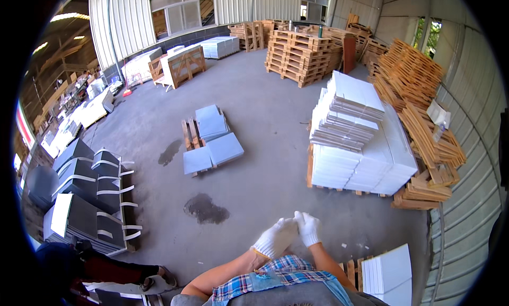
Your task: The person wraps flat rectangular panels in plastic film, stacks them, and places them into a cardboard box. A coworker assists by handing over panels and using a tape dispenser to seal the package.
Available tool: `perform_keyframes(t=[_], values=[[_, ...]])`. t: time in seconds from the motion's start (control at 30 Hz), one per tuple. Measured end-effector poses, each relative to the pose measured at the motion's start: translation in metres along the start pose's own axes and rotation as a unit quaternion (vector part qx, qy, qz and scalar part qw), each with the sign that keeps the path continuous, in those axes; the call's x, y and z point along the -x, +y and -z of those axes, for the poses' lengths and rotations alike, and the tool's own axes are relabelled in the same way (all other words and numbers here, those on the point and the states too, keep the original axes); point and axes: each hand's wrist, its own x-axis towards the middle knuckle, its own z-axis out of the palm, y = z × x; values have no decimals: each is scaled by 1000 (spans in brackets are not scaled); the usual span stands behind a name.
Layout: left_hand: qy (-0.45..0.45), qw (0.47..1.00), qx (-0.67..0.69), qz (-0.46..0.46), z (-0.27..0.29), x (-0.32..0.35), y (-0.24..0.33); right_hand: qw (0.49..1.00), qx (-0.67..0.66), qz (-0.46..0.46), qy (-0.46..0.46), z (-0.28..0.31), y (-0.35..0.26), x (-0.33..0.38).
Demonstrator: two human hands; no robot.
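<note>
My left hand (pixel 277 238) and my right hand (pixel 308 228) are both in white knit work gloves. They are held close together in front of my body, fingertips meeting or nearly so. The fingers of both hands look curled in, and whatever may be between them is too small or hidden to make out. Below them hangs a blue plaid cloth (pixel 286 264) across my front. Close by my right forearm, a stack of pale flat slabs (pixel 389 274) stands on a wooden pallet (pixel 351 271).
Ahead is a low pallet with grey slabs (pixel 225 148). On the right, white boxes and sheets (pixel 347 163) are piled high near stacked wooden pallets (pixel 299 57). Dark strapped slabs (pixel 79 218) line the left, where another person's leg (pixel 124 271) shows. A damp patch (pixel 207 208) marks the floor.
</note>
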Motion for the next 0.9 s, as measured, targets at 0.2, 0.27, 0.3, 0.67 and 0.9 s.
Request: perform_keyframes(t=[0.2,0.27,0.3,0.67,0.9], values=[[19,471,834,286,23,-142,-151,962,-218,-56,-152,-61,44,-171],[66,506,784,354,46,-182,-182,967,-180,-3,-183,-79,23,-219],[87,520,756,388,57,-202,-192,966,-169,-21,-196,-89,25,-246],[105,629,625,451,80,-399,-324,967,-81,-142,-197,-171,115,-532],[-187,801,388,415,214,-495,-424,957,-31,-274,-95,-193,215,-722]])
